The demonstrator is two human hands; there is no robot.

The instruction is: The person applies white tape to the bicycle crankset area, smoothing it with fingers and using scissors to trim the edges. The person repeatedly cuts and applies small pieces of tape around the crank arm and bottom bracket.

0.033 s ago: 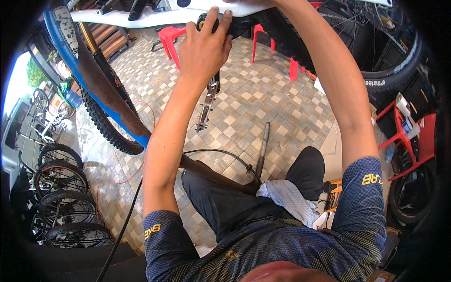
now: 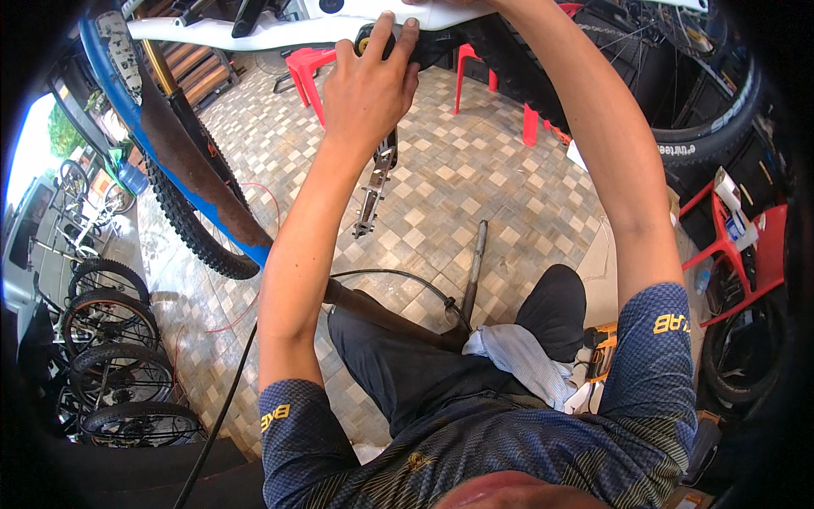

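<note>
A white bicycle frame is raised across the top of the view. My left hand lies against its lower middle, fingers stretched and spread over a dark round part with a gold-coloured centre. Below that hand hangs a crank arm, partly hidden by my wrist, with a metal pedal at its lower end. My right hand reaches up to the frame to the right of the left one. The upper edge cuts most of it off, so its grip does not show.
At left are the knobbly front tyre and a blue-and-brown post. The rear wheel is at upper right. Red stools stand behind the frame. A grey cloth lies by my leg. Several bicycles line the left side.
</note>
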